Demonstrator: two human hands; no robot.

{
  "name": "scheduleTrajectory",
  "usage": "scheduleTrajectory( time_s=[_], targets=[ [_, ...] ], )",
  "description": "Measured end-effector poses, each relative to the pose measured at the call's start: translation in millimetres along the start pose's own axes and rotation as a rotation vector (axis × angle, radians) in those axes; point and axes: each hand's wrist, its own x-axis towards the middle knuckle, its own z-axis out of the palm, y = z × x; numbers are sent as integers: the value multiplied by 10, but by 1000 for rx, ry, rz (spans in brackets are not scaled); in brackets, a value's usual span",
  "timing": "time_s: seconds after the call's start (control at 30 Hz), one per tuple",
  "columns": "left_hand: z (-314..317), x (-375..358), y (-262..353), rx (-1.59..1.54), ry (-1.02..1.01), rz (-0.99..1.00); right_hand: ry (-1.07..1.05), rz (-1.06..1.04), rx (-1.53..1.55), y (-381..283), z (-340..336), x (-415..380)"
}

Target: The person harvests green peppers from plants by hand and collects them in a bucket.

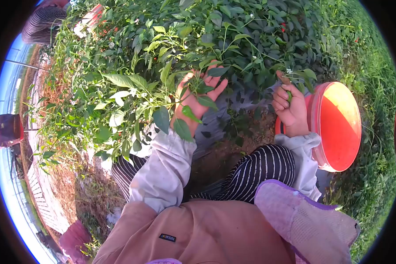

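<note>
My left hand (pixel 201 97) reaches in among the leaves of a pepper plant (pixel 163 83), palm up with the fingers spread. Leaves hang over its palm and wrist, and I see nothing gripped in it. Over to the right, my right hand (pixel 291 107) is closed, with a green pepper (pixel 289 96) showing between thumb and fingers. Most of that pepper is hidden by the fingers. Leaves and a small white flower sit just above this hand. Right beside it stands an orange-red bucket (pixel 320 127), its mouth tilted toward the right.
Dense pepper plants with white flowers and a few red spots fill the top. Between my striped knees (pixel 268 169) lie soil and plastic film (pixel 213 119). A person in striped trousers (pixel 44 24) is at the upper left. Grass (pixel 374 88) grows along the right.
</note>
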Motion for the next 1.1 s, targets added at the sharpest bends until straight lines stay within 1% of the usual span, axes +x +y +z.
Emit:
scheduleTrajectory(
  time_s=[0.07,0.13,0.2,0.23,0.27,0.3,0.33,0.37,0.4,0.43,0.47,0.5,0.53,0.57,0.63,0.67,0.7,0.73,0.77,0.8,0.83,0.9,0.93,0.97,1.0,1.03,1.07,1.1],
  targets=[
    [10,5,-20,2,-59,-35,4,-22,-18,3,-7,-5],
    [2,20,-42,-10,-47,-20,5,-46,-35,20,116,-24],
    [-62,64,-67,-22,-36,-7,145,12,-310,130,395,-67],
    [-124,109,-90,-5,-99,7,-9,-15,-592,198,482,-64],
    [-180,162,-116,11,-163,21,-114,-8,-775,240,595,-97],
    [-165,206,-146,11,-164,21,-220,-1,-958,274,763,-129],
    [-101,246,-193,16,-103,42,-220,-3,-959,314,828,-106],
    [-36,274,-245,21,-43,62,-315,-192,-1125,345,886,-78],
    [73,266,-319,68,85,117,-410,-388,-1285,372,951,-60],
    [57,288,-354,68,83,117,-411,-391,-1286,385,1034,-61],
    [49,294,-383,126,8,117,-365,-363,-1413,380,1132,-82],
    [56,298,-432,161,18,149,-316,-332,-1538,386,1194,-95],
    [62,303,-481,196,30,181,-309,-521,-1577,444,1154,-51],
    [50,276,-510,195,29,178,-307,-521,-1579,431,1169,-50],
    [-99,349,-541,276,-72,303,-264,-414,-1750,400,1205,-56],
    [-166,431,-550,284,-126,375,-267,-416,-1752,384,1191,-66],
    [-50,342,-540,283,-127,382,-218,-63,-1418,355,1145,-90],
    [180,157,-532,292,-43,269,-166,267,-1060,326,1092,-103],
    [300,39,-504,300,42,153,-171,270,-1059,304,1037,-96],
    [118,138,-414,15,-180,-39,-435,-316,-1260,281,963,-79],
    [98,174,-405,18,-179,-40,-508,-478,-1267,270,866,-68],
    [77,238,-430,302,-61,88,-624,-825,-1273,247,671,-44],
    [265,158,-469,121,82,36,-537,-231,-772,106,840,-141],
    [245,189,-449,119,84,35,-406,329,-243,34,929,-196],
    [181,253,-402,118,101,42,-334,279,-232,46,883,-161],
    [199,259,-376,118,118,48,-333,280,-231,122,854,-120],
    [203,240,-385,122,63,34,-191,134,-468,236,829,-59],
    [210,240,-401,124,59,31,-43,-18,-700,325,765,8]
  ],
)
